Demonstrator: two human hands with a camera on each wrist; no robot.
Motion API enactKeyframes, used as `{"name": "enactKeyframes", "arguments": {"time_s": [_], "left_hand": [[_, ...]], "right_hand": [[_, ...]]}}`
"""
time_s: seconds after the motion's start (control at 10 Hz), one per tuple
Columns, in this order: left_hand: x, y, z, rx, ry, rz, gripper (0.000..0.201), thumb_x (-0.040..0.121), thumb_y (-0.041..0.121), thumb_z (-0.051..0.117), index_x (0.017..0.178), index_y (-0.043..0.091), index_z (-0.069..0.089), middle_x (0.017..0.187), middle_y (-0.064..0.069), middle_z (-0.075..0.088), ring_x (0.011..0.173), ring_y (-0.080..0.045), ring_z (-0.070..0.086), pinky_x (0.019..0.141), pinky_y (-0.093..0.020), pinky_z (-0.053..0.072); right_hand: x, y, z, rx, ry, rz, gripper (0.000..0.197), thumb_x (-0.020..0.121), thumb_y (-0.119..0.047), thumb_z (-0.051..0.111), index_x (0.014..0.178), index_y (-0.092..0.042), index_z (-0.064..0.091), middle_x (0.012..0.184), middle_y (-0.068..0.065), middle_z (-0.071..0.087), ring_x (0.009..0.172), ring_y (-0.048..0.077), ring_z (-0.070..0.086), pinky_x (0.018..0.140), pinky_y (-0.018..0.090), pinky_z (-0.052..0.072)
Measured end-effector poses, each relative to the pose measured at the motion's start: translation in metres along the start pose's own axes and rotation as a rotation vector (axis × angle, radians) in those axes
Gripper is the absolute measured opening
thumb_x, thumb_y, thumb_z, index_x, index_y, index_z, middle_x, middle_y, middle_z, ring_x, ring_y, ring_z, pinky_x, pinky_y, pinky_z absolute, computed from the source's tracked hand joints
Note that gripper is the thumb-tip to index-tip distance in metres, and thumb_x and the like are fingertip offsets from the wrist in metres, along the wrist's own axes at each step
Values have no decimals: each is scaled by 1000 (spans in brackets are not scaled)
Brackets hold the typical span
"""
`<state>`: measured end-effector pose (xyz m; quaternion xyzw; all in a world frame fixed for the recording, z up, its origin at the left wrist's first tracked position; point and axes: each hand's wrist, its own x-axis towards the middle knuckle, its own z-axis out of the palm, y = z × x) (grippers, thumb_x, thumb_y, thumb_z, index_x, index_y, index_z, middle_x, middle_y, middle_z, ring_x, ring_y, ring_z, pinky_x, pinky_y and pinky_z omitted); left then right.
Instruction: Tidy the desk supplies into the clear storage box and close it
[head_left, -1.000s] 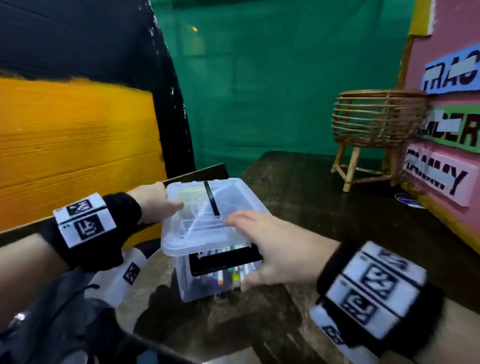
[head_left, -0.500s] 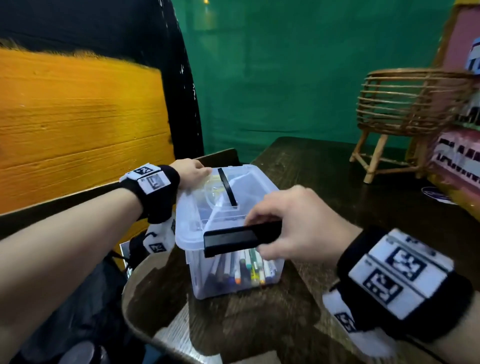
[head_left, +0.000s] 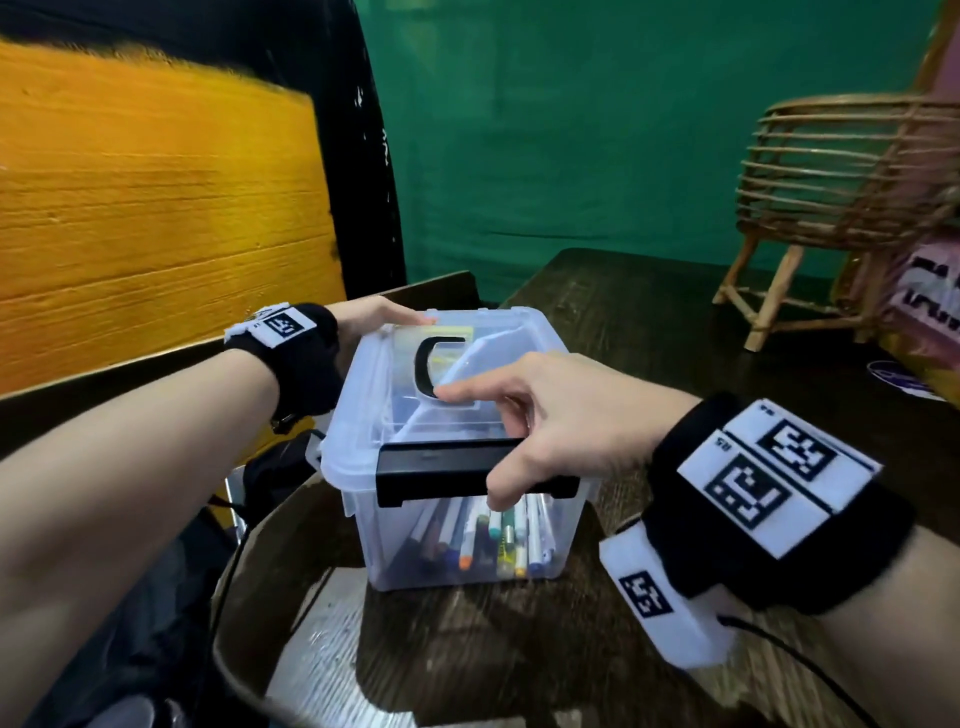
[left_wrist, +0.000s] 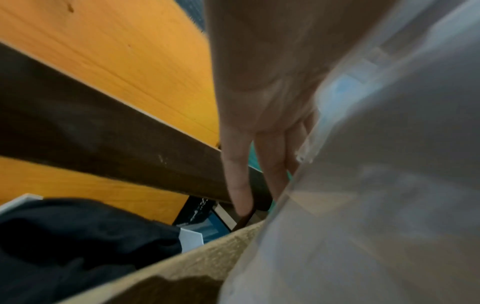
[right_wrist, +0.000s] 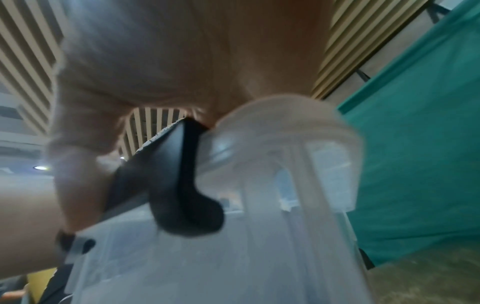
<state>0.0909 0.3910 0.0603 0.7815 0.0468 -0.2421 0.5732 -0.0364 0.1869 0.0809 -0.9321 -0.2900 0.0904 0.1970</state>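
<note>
The clear storage box (head_left: 467, 551) stands on the dark table with its lid (head_left: 374, 415) on and several pens (head_left: 488, 540) inside. A black handle (head_left: 427, 364) lies flat in the lid. My right hand (head_left: 545, 426) pinches the black front latch (head_left: 431, 470), thumb on its face and fingers over the lid. In the right wrist view the latch (right_wrist: 176, 181) stands angled out from the box (right_wrist: 259, 246). My left hand (head_left: 374, 317) rests on the lid's far left corner. Its fingers (left_wrist: 259, 164) lie straight down along the box wall (left_wrist: 376, 185).
A wicker stool (head_left: 841, 192) stands on the table's far right, beside a pink signboard (head_left: 930, 291). A wooden chair back (head_left: 156, 374) and a black bag (head_left: 130, 623) sit to the left of the table edge. Bare tabletop (head_left: 623, 322) lies behind the box.
My right hand has moved from beside the box onto the front latch and taken hold of it. My left hand has slid along the lid to its far left corner.
</note>
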Motion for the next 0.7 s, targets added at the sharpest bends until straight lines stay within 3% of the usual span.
{"name": "enactKeyframes", "arguments": {"time_s": [0.1, 0.2, 0.3, 0.4, 0.5, 0.6, 0.7], "left_hand": [[6, -4, -5, -64, -9, 40, 30, 89, 31, 53, 96, 9, 74, 79, -11, 76, 60, -21, 72, 54, -27, 58], [19, -7, -11, -42, 93, 213, 31, 88, 16, 55, 118, 18, 60, 108, -10, 69, 73, -13, 73, 71, -28, 59], [21, -4, -8, 31, 129, 315, 32, 88, 8, 55, 116, 23, 62, 120, -9, 62, 103, -19, 65, 96, -32, 50], [23, -1, -2, 125, 197, 386, 36, 85, 8, 62, 119, 19, 63, 117, -5, 61, 109, -17, 56, 103, -29, 39], [24, 0, 4, 144, 212, 422, 36, 82, 6, 65, 117, 18, 65, 113, -3, 63, 104, -14, 57, 103, -26, 38], [29, 0, 8, 157, 206, 469, 31, 82, 9, 66, 110, 22, 68, 116, -1, 64, 110, -12, 57, 105, -24, 36], [31, -1, 16, 126, 243, 523, 23, 84, 8, 64, 102, 21, 67, 99, 2, 67, 86, 2, 62, 93, -21, 37]], "right_hand": [[4, 3, -2, 36, -4, 3, 78, 59, -31, 81, 129, -43, 49, 55, -8, 46, 52, 4, 49, 55, 20, 32], [5, 10, -2, 95, -7, -16, 77, 59, -30, 83, 127, -43, 51, 57, -7, 42, 50, 4, 45, 55, 25, 31], [4, 16, -4, 166, -22, -33, 78, 58, -25, 85, 127, -40, 53, 57, -6, 40, 47, 3, 41, 54, 26, 29], [2, 19, -7, 193, -52, -54, 80, 57, -22, 86, 128, -36, 53, 57, -5, 39, 45, 2, 40, 49, 18, 27], [-3, 23, -9, 216, -65, -72, 81, 57, -20, 86, 129, -35, 52, 61, -2, 41, 43, 0, 41, 44, 13, 28], [-4, 29, -10, 217, -31, -84, 77, 58, -23, 86, 127, -37, 53, 65, -4, 44, 45, 1, 43, 46, 13, 28], [-19, 38, -1, 239, 58, -106, 67, 60, -30, 85, 120, -41, 58, 68, -10, 45, 54, 0, 43, 51, 12, 33]]}}
